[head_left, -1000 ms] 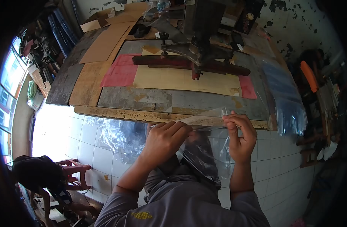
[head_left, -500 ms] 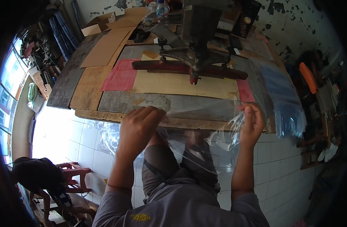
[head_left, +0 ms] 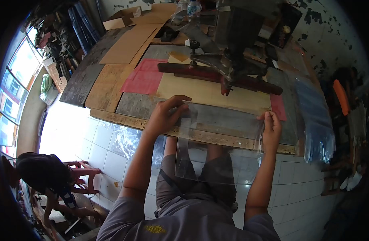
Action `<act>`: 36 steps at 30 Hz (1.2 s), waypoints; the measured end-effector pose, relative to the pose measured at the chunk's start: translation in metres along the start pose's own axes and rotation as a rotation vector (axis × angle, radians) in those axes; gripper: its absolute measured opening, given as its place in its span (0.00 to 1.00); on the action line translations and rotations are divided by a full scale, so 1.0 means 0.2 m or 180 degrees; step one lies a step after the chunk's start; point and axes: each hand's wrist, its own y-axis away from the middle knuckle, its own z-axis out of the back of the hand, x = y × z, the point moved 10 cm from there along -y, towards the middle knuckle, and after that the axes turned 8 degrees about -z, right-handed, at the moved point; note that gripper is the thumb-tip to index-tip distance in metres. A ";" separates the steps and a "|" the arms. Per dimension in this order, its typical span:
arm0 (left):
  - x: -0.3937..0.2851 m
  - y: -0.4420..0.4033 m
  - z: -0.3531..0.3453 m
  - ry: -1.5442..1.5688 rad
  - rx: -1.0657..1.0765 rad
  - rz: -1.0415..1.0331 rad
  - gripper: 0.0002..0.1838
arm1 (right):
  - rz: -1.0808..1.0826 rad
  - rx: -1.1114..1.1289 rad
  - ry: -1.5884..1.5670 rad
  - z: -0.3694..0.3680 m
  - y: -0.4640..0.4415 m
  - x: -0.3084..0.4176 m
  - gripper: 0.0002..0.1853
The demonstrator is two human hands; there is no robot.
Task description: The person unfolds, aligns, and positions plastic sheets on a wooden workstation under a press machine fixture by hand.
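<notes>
A clear plastic sheet (head_left: 222,126) is spread between my hands, its upper part over the table's front edge and its lower part hanging before my legs. My left hand (head_left: 168,114) is at its upper left corner, thumb and index finger close to the film; the exact contact is hard to see. At the upper right corner, my right hand (head_left: 271,126) pinches the film. Beyond the sheet lies a pale yellow board (head_left: 192,92) with pink pieces (head_left: 141,77) at its ends. Above it stands a press with a long dark red bar (head_left: 249,83).
A stack of clear plastic sheets (head_left: 315,120) hangs over the table's right edge. Cardboard (head_left: 126,44) lies at the back left, with a water bottle (head_left: 193,8) further back. A person (head_left: 46,172) is at the lower left, near a red stool (head_left: 84,176).
The crumpled plastic sheet is now flatter and straighter between my hands. My left hand has moved up and right, toward the board. My view has shifted slightly.
</notes>
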 end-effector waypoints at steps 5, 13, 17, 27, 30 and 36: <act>-0.03 -0.02 0.00 0.0112 0.0038 0.0096 0.17 | -0.0045 -0.0089 0.0003 0.00 0.01 -0.01 0.15; 0.10 0.00 0.01 0.0027 0.0090 0.0668 0.13 | -0.0132 -0.0122 -0.0115 0.02 0.00 -0.04 0.15; 0.10 0.01 0.01 0.0222 0.0046 0.0746 0.13 | -0.0187 -0.0113 -0.0171 0.02 0.00 -0.06 0.14; 0.10 0.01 0.01 0.0361 0.0086 0.0758 0.12 | -0.0150 -0.0082 -0.0296 0.03 0.00 -0.05 0.13; 0.10 0.02 0.02 0.0431 0.0021 0.0707 0.11 | -0.0130 -0.0077 -0.0400 0.02 0.00 -0.05 0.13; 0.08 0.01 0.01 0.0444 -0.0034 0.0588 0.11 | 0.0087 -0.0116 -0.0559 0.05 0.02 -0.01 0.11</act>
